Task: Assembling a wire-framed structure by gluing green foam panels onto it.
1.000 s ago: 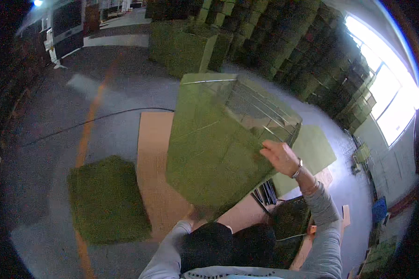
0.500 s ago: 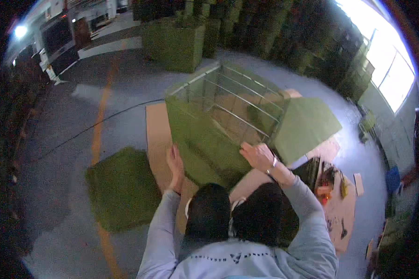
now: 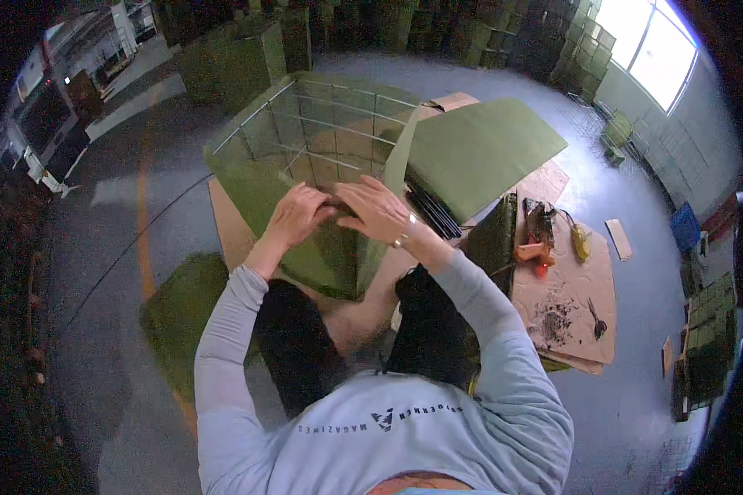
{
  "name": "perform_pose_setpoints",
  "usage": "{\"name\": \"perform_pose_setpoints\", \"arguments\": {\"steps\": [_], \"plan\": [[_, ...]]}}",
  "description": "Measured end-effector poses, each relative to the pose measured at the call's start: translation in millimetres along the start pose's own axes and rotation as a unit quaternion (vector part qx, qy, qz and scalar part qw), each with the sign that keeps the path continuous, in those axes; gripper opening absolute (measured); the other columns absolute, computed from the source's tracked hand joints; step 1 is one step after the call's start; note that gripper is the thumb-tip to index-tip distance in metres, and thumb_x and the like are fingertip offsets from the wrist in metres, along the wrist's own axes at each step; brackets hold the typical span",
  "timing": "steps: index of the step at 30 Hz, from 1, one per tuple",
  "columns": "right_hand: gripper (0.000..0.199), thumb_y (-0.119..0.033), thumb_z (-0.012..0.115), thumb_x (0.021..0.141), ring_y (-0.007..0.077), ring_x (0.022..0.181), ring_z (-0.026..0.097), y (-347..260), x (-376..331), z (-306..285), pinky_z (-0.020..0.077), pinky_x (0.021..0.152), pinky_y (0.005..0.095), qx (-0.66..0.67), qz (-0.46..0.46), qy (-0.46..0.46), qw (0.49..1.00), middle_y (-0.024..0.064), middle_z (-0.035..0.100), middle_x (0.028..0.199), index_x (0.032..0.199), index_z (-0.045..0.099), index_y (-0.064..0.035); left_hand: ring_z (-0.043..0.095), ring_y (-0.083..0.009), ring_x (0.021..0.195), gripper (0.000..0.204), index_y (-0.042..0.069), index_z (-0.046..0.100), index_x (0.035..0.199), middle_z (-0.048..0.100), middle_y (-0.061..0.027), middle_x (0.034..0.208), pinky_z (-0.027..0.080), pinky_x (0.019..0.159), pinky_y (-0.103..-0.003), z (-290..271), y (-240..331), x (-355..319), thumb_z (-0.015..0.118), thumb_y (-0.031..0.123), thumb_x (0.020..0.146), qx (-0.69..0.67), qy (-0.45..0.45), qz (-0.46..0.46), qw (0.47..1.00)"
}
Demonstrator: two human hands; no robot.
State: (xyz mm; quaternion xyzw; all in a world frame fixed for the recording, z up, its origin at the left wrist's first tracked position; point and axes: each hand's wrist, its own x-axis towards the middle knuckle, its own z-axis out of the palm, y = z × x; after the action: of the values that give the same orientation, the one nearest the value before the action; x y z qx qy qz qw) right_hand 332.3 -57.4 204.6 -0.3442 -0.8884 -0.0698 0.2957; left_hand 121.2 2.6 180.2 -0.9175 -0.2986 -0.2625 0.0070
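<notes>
Left fingers (image 3: 312, 200) have come up from beside the box's left wall to the rim, next to the right fingers (image 3: 357, 196), and the green box (image 3: 330, 268) has turned and lies nearer the person. Both sets of fingers now appear to grasp the near stretch of its rim, the left ones bent over it, the right ones laid across with the thumb lower; exactly what is pinched where they meet is too blurred to tell.

To work this well, I would keep the two grips close together, draw the cover evenly over the wire and steady the frame, since a one-sided tug could skew that corner. The fabric will probably crease if bunched.

Its mouth points up, and one upright edge drops below the fingers, facing the person. The long axis seems to run left to right across the fingers, but the lens's bend leaves this unsure.

Under the box, left of the fingers, shows a cardboard sheet (image 3: 227, 219). Right of the fingers are dark rods (image 3: 436, 216) and a flat green panel (image 3: 487, 153); farther right, a cardboard-topped surface (image 3: 582, 285) carries an orange tool (image 3: 532, 252) and scissors (image 3: 598, 321). Low to the left lies a darker green piece (image 3: 186, 297).
</notes>
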Motion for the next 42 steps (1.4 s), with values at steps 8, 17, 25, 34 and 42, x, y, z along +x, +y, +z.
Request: {"name": "perform_pose_setpoints", "arguments": {"steps": [8,17,25,34,42], "plan": [[0.027,-0.013,0.061,0.084,0.031,0.118,0.051,56,-89,-26,0.038,0.102,0.043,-0.027,0.094,0.079,0.992,0.0135,0.056,0.125,0.109,0.057,-0.0035,0.057,-0.0298,0.101,0.045,0.004,0.062,0.107,0.062,-0.0129,0.107,0.042,0.092,-0.043,6,25,14,0.071,0.036,0.077,-0.027,0.048,0.057,0.997],[0.018,-0.006,0.061,0.083,0.0307,0.103,0.061,76,-115,-37,0.0466,0.09,0.0378,-0.05,0.238,0.144,0.959,0.0133,0.065,0.108,0.1,0.063,-0.0031,0.055,-0.0291,0.09,0.042,0.004,0.061,0.094,0.057,-0.0083,0.088,0.04,0.086,-0.04,-2,36,31,0.08,0.024,0.062,-0.098,0.063,-0.009,0.993],[0.019,-0.016,0.058,0.087,0.0324,0.088,0.064,75,-326,-82,0.0506,0.079,0.0394,-0.264,0.555,0.201,0.763,0.0162,0.066,0.099,0.099,0.065,-0.0039,0.056,-0.0281,0.084,0.029,0.006,0.063,0.081,0.059,-0.0071,0.081,0.041,0.077,-0.039,-6,47,46,0.08,0.021,0.063,-0.14,0.064,-0.012,0.988],[0.021,-0.022,0.061,0.09,0.0171,0.069,0.067,82,-466,-77,0.0541,0.059,0.028,-0.024,0.723,0.392,0.568,0.0077,0.067,0.081,0.092,0.065,-0.002,0.055,-0.0291,0.078,0.016,0.003,0.062,0.076,0.057,-0.0089,0.077,0.043,0.074,-0.038,11,63,48,0.074,0.013,0.071,-0.069,0.093,-0.056,0.992],[0.077,-0.068,0.065,0.071,0.0222,0.068,0.067,197,-538,-106,0.0542,0.053,0.0339,-0.072,0.886,0.189,0.418,0.0132,0.067,0.077,0.088,0.067,0.0065,0.055,-0.0273,0.071,0.011,0.007,0.061,0.073,0.055,-0.0082,0.073,0.042,0.064,-0.038,23,78,53,0.07,0.013,0.072,-0.115,0.153,-0.031,0.981]]}}
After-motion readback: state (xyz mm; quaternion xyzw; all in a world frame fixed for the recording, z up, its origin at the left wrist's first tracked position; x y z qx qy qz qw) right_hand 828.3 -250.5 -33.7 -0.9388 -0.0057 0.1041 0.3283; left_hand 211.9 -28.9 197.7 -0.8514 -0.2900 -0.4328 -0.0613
